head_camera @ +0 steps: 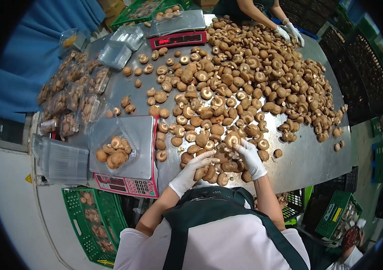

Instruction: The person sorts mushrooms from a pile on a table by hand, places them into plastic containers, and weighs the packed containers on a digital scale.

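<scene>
Shiitake mushrooms (211,111) lie spread over a steel table (313,168). My left hand (195,170), in a white glove, rests with its fingers stretched over mushrooms near the table's front edge; whether it grips one cannot be told. In my gloved right hand (251,158) a shiitake mushroom (232,139) is held between thumb and fingers, its pale underside showing. To the left, a clear plastic tray (132,145) with several mushrooms sits on a red digital scale (125,185). Stacked empty clear trays (64,160) stand left of that scale.
Filled clear packs (73,94) are piled at the left. A second scale (178,38) and open clear trays (115,54) are at the back. A co-worker's gloved hands (290,33) touch the mushroom heap's far side. Green crates (93,222) stand below the left edge, dark crates (353,71) at right.
</scene>
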### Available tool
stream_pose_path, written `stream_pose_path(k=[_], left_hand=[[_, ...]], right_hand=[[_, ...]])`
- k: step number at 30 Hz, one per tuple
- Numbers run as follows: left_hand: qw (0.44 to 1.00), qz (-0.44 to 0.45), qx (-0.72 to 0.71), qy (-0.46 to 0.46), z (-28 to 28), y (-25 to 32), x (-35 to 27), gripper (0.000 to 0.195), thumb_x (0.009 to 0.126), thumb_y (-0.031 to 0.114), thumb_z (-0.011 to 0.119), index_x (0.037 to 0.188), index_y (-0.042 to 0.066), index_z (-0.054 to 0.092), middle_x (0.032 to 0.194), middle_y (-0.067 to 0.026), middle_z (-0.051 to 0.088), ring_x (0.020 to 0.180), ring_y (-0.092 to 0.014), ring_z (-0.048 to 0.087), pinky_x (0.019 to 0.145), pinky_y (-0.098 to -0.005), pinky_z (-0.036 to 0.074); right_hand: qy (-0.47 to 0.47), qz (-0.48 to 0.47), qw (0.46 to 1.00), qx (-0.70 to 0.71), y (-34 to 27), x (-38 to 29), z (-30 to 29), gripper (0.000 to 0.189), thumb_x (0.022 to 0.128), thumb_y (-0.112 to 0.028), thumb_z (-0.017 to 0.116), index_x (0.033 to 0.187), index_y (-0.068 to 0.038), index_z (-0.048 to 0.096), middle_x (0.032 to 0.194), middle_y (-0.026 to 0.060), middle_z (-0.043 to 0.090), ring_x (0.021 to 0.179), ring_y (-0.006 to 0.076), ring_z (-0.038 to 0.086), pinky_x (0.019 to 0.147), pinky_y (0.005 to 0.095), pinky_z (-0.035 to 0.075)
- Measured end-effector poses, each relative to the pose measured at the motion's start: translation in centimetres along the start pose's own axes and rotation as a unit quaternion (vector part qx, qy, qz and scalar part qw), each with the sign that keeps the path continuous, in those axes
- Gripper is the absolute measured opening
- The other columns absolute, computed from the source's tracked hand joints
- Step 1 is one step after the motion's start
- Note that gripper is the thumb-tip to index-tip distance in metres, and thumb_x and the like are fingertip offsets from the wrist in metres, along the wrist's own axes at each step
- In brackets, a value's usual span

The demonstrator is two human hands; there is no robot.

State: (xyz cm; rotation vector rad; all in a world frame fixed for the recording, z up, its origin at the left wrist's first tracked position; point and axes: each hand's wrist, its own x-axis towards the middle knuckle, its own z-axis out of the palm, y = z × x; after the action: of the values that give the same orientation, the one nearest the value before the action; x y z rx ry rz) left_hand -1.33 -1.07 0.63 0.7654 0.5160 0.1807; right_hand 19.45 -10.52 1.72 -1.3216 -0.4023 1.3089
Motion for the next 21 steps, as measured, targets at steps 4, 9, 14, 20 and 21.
stream_pose_path(k=[4, 9, 14, 20, 21], left_hand=[[0.999, 0.005, -0.013, -0.045, 1.4, 1.0, 0.5, 0.059, 0.091, 0.034, 0.052, 0.138, 0.003, 0.034, 0.127, -0.0149, 0.050, 0.116, -0.018, 0.048, 0.098, -0.0288, 0.038], [0.992, -0.012, -0.123, 0.039, 1.0, -0.6, 0.4, 0.053, 0.093, 0.038, 0.049, 0.133, 0.004, 0.040, 0.124, -0.0096, 0.053, 0.116, -0.018, 0.049, 0.101, -0.0294, 0.036], [0.971, -0.088, -0.220, 0.023, -1.0, -1.6, 0.3, 0.041, 0.093, 0.028, 0.049, 0.124, 0.002, 0.046, 0.116, -0.0127, 0.056, 0.104, -0.024, 0.058, 0.089, -0.0354, 0.049], [0.974, -0.024, -0.219, 0.048, -0.5, -0.3, -1.2, 0.053, 0.083, 0.010, 0.049, 0.134, 0.008, 0.038, 0.119, -0.0097, 0.052, 0.109, -0.019, 0.054, 0.095, -0.0307, 0.044], [0.974, -0.023, -0.218, 0.049, -0.3, -0.5, -1.0, 0.053, 0.083, 0.010, 0.049, 0.134, 0.008, 0.038, 0.119, -0.0097, 0.052, 0.109, -0.019, 0.054, 0.095, -0.0307, 0.044]], right_hand=[[0.000, -0.044, 0.997, -0.069, -1.1, -1.7, 1.6, 0.036, 0.089, -0.019, 0.060, 0.119, 0.000, 0.055, 0.093, 0.0009, 0.063, 0.070, 0.0042, 0.052, 0.063, 0.0193, 0.045], [-0.107, -0.109, 0.881, -0.449, -2.7, -3.5, 2.8, 0.049, 0.087, -0.023, 0.064, 0.131, -0.009, 0.048, 0.084, 0.0080, 0.068, 0.071, 0.0129, 0.063, 0.069, 0.0275, 0.050], [0.046, -0.098, 0.930, -0.351, -3.4, -1.0, 2.1, 0.035, 0.085, -0.033, 0.062, 0.108, -0.007, 0.065, 0.084, 0.0146, 0.069, 0.076, 0.0266, 0.068, 0.075, 0.0323, 0.052], [0.030, -0.263, 0.635, -0.726, 0.1, 8.4, 1.3, 0.037, 0.077, -0.012, 0.060, 0.114, -0.011, 0.060, 0.080, 0.0112, 0.065, 0.078, 0.0273, 0.063, 0.065, 0.0365, 0.051], [0.026, -0.281, 0.547, -0.788, 0.8, 9.4, 2.5, 0.026, 0.077, -0.007, 0.055, 0.102, -0.007, 0.061, 0.074, 0.0108, 0.063, 0.074, 0.0258, 0.063, 0.061, 0.0357, 0.051]])
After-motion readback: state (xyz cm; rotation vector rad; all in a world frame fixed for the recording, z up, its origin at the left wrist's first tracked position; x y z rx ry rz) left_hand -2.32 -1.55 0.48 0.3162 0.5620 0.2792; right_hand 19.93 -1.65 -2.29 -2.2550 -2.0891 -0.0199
